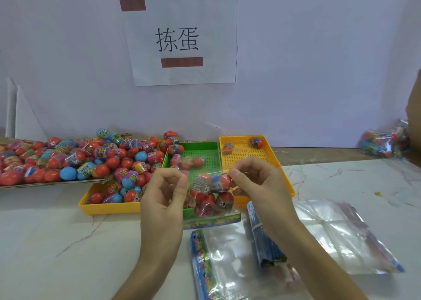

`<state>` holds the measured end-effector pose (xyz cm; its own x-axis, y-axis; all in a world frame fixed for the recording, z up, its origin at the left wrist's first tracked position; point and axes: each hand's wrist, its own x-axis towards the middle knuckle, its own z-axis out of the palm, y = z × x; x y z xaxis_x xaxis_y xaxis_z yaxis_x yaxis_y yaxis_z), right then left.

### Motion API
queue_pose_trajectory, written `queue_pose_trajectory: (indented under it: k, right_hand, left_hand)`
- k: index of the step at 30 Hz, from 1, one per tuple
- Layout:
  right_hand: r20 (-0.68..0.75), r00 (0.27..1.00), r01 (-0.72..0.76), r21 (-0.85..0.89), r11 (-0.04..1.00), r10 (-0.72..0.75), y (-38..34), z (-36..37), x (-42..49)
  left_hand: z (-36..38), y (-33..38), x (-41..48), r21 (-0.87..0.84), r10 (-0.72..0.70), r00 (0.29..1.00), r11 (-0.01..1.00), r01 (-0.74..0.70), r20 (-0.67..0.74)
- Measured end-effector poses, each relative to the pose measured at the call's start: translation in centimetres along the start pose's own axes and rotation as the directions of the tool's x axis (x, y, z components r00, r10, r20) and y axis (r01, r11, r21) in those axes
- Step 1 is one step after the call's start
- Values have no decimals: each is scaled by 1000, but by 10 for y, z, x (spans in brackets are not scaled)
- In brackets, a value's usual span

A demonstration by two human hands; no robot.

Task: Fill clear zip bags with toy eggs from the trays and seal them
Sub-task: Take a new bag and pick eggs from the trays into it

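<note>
A clear zip bag (210,197) with several red and blue toy eggs inside hangs in front of me, over the green tray (196,148). My left hand (165,190) pinches the bag's top edge at its left end. At the right end, my right hand (257,181) pinches the same edge. The bag's printed bottom strip rests near the table. Loose toy eggs (75,158) are heaped on a flat tray at the left. More eggs lie in a yellow tray (109,207) at the front left.
A second yellow tray (276,160) at the right holds two eggs. Empty zip bags (230,265) and a blue bundle (262,238) lie on the white table near me, more clear bags (341,233) to the right. Filled bags (382,143) sit far right. A paper sign (180,39) hangs on the wall.
</note>
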<state>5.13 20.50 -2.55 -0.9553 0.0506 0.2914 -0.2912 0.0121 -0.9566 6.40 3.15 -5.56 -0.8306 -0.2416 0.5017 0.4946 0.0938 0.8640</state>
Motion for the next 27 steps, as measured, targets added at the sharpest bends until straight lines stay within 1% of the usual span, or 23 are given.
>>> queue_pose_trajectory:
  k: [3,7,12,16,19,22,27]
  right_hand:
    - [41,999,25,22,999,-26,1,2,0]
    - [48,997,57,39,998,-59,0,-3,1]
    - [50,995,85,-3,996,-85,-1,-3,1]
    - [55,994,91,-9,996,-90,0,-4,3]
    - [72,991,119,-28,993,-116,2,-5,3]
    - [102,981,163,-2,987,-162,3,-5,3]
    - [145,962,231,14,973,-231,3,-7,3]
  left_hand:
    - [-1,4,1,-6,5,1000,1000,-4,20]
    - [-1,8,2,-41,-6,995,999,10,100]
    - [-3,15,4,-94,-71,986,992,85,151]
    - [-5,12,5,-87,-72,983,992,87,167]
    - [-4,12,5,-203,-117,980,968,149,159]
    - [-1,14,4,-319,-155,971,925,207,180]
    - [-3,15,5,-336,-150,971,919,205,185]
